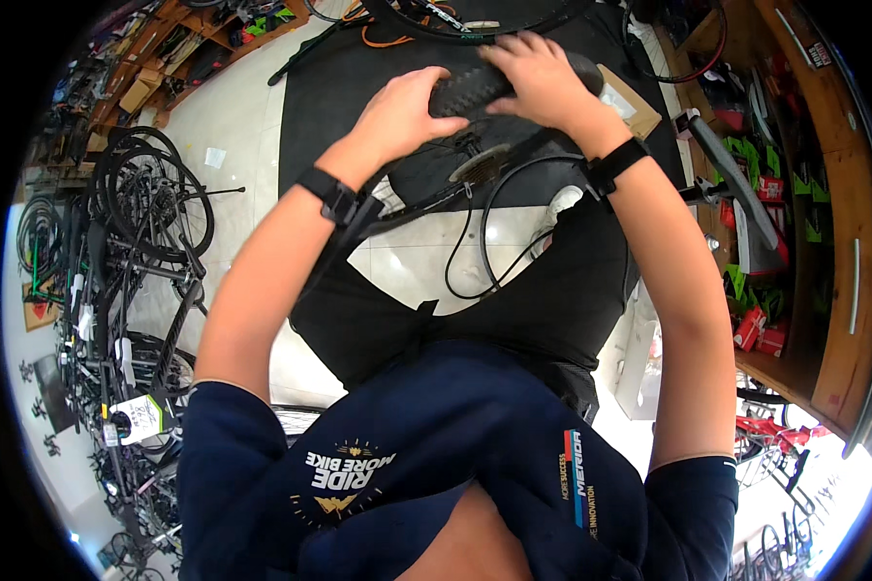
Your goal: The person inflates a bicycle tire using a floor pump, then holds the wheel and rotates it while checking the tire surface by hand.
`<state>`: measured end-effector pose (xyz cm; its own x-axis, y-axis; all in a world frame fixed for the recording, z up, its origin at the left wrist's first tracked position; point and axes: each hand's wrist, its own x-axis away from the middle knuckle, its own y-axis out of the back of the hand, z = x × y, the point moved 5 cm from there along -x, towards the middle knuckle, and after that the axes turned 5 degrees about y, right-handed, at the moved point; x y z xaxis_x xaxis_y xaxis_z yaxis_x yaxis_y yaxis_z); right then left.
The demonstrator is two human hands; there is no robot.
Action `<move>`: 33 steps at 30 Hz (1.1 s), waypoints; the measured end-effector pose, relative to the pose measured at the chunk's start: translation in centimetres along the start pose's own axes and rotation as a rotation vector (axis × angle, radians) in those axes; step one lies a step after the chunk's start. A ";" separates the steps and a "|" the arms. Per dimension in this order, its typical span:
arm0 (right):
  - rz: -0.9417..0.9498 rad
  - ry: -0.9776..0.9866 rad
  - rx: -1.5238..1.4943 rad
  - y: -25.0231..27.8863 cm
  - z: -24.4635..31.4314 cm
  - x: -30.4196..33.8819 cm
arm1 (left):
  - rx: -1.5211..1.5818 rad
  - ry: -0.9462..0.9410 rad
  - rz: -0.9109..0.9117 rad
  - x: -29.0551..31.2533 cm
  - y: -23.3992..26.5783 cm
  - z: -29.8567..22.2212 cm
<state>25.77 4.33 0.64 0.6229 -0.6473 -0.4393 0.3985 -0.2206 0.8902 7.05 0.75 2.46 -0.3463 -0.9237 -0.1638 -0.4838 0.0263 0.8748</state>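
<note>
A black knobbly bicycle tire (463, 93) stands upright on a wheel in front of me, its tread facing up. My left hand (402, 111) grips the tire's left side, fingertips behind it and thumb on the near side. On the right, my right hand (541, 85) lies over the tread, its slightly smeared fingers bent across the top and its thumb in front. Below the hands show the wheel's hub and a round toothed cassette (482, 163). The lower part of the wheel is partly hidden by my left wrist and the dark rim.
A black mat (325, 126) covers the floor ahead. Another bicycle wheel (475, 34) lies at its far edge, and a cardboard box (630, 102) sits right of my right hand. A thin black inner tube (484, 257) hangs near my knees. Bicycles (155, 194) crowd the left; wooden shelves (843, 194) line the right.
</note>
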 end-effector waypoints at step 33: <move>-0.184 -0.352 0.036 2.8 4.4 2.4 | -0.362 0.226 0.166 3.0 2.1 3.5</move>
<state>25.47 -1.07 2.61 0.2719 -0.8036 -0.5294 0.4542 -0.3778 0.8068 2.19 -0.66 2.24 -0.1917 -0.9796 0.0608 -0.1109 0.0831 0.9904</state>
